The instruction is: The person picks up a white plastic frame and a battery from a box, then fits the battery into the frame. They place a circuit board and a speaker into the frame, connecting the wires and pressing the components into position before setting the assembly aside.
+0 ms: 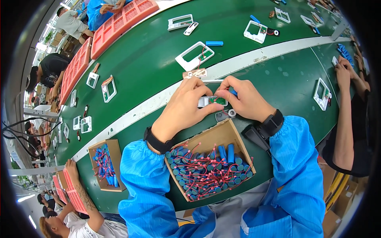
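Note:
At the middle of the head view, my left hand (183, 104) grips a white plastic housing (203, 102) with a green circuit board (216, 100) in it, thumb along its near side. My right hand (247, 98) is closed at the board's right end, its fingertips pinched near red wires. A blue cylindrical battery cell (233, 92) shows partly between the right fingers; the rest is hidden. Just below lies a grey part with a round piece (231, 113). A copper-coloured flat part (194, 73) sits beyond my left fingers. Both wrists wear black bands.
Before me stands a cardboard box (235, 133) of blue cells with red leads; a second box (120, 158) is at left. A black object (254, 137) lies by my right wrist. White housings (194, 56) dot the green surface beyond a pale rail (158, 100). Co-workers sit either side.

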`<action>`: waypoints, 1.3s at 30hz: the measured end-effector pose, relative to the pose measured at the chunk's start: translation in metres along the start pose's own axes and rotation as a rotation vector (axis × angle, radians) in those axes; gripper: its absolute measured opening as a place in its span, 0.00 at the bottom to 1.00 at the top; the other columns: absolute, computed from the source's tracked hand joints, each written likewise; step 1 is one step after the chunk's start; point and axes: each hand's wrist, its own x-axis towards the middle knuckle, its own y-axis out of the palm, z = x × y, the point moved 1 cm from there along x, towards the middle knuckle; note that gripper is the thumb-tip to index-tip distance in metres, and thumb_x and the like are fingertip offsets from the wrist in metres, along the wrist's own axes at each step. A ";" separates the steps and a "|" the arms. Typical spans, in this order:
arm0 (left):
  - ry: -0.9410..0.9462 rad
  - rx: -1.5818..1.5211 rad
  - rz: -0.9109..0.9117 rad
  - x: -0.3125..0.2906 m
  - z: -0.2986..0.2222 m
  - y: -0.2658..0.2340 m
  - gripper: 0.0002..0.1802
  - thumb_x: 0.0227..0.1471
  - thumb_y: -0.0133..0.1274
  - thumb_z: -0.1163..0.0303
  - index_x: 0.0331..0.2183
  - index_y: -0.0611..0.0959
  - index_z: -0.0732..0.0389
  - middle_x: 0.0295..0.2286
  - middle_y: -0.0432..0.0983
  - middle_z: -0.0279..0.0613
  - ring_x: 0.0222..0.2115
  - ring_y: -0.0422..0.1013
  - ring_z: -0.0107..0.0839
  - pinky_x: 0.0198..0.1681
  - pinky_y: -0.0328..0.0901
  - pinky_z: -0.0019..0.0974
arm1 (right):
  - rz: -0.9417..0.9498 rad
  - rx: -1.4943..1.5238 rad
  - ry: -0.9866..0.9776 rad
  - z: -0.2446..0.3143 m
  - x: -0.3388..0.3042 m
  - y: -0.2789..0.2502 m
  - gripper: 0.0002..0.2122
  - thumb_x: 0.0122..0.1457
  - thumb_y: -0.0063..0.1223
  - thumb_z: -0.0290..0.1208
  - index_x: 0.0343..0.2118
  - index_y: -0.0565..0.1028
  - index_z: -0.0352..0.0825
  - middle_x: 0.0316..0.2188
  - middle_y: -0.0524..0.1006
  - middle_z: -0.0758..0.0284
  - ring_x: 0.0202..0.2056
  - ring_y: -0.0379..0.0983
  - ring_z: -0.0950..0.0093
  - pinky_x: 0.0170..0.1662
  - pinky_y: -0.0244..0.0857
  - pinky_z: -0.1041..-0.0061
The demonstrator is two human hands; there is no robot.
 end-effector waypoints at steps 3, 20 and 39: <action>0.000 0.078 -0.005 -0.004 0.003 -0.004 0.23 0.45 0.67 0.52 0.29 0.82 0.64 0.33 0.71 0.46 0.37 0.70 0.44 0.41 0.66 0.43 | -0.026 0.003 -0.017 0.001 0.006 0.014 0.06 0.62 0.55 0.27 0.36 0.73 0.29 0.30 0.81 0.59 0.31 0.79 0.65 0.33 0.69 0.71; 0.058 0.092 -0.004 -0.026 0.042 -0.014 0.15 0.37 0.66 0.71 0.32 0.82 0.61 0.32 0.74 0.41 0.36 0.69 0.43 0.41 0.65 0.42 | -0.045 -0.034 -0.057 -0.005 0.023 0.052 0.06 0.61 0.57 0.28 0.35 0.75 0.31 0.29 0.81 0.62 0.28 0.77 0.68 0.32 0.68 0.74; 0.043 -0.095 0.003 -0.015 0.044 -0.003 0.10 0.37 0.66 0.73 0.28 0.85 0.57 0.28 0.76 0.40 0.35 0.71 0.42 0.42 0.64 0.43 | -0.033 -0.044 -0.063 -0.016 0.027 0.043 0.06 0.59 0.57 0.28 0.33 0.76 0.30 0.26 0.79 0.61 0.26 0.74 0.68 0.31 0.66 0.73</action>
